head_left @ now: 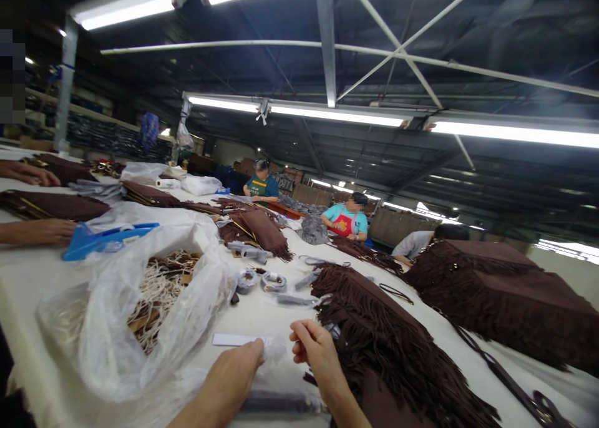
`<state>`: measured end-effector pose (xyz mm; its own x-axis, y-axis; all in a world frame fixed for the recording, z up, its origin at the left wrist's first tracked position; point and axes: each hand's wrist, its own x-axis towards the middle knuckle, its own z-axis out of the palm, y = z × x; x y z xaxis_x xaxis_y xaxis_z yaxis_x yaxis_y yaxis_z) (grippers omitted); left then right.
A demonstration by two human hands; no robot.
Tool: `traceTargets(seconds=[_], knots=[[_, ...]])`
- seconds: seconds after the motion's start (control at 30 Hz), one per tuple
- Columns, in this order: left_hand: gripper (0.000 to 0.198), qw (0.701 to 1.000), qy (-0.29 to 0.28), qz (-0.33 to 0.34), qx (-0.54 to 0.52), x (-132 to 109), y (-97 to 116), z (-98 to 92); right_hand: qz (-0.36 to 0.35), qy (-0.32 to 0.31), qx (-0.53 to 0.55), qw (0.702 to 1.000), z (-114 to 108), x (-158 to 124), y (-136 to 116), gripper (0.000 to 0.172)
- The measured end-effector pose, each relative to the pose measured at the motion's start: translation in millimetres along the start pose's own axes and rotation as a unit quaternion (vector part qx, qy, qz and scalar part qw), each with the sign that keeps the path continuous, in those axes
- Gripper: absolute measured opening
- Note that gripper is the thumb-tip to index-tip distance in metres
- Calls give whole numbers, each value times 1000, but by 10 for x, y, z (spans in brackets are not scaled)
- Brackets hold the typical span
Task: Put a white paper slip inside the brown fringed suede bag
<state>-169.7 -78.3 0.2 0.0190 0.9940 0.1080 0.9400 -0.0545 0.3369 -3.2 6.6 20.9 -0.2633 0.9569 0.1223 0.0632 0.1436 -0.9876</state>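
Observation:
My left hand (234, 370) is low in the middle of the view, its thumb and fingers closed at the edge of a crumpled piece of clear plastic (277, 357). Just beyond its fingertips lies a flat white strip (230, 340) on the table. To the right, my right hand (314, 345) is raised with thumb and fingertips pinched together; anything between them is too small to make out. It is close to a pile of dark brown fringed bags (379, 309). A dark plastic-wrapped item (281, 402) lies below, between my wrists.
A large clear plastic bag (100, 328) of white strings stands left on the white table (28, 303). Behind it are a blue tape dispenser (84, 244) and another person's hands (35, 173). Wrapped straps (274, 282) lie ahead. More fringed bags (505, 291) are stacked right; several people work beyond.

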Motion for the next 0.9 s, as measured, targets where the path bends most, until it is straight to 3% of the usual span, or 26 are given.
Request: traceTargets(seconds=[0.17,0.33,0.53,0.67,0.9], knots=[[20,1000,-1,5,13,13,-10,33,-35,-6,-60,998,-29,35,69,32],[22,999,-19,4,40,-2,14,7,-64,66,-110,990,-167,139,134,29],[28,998,-26,-5,61,-17,48,-61,-55,129,-114,984,-572,248,76,32],[31,998,-18,5,66,-25,84,-82,-49,184,-87,978,-842,141,-9,36],[34,996,-20,26,78,-31,110,-79,-41,82,-38,995,-506,-231,-26,29]])
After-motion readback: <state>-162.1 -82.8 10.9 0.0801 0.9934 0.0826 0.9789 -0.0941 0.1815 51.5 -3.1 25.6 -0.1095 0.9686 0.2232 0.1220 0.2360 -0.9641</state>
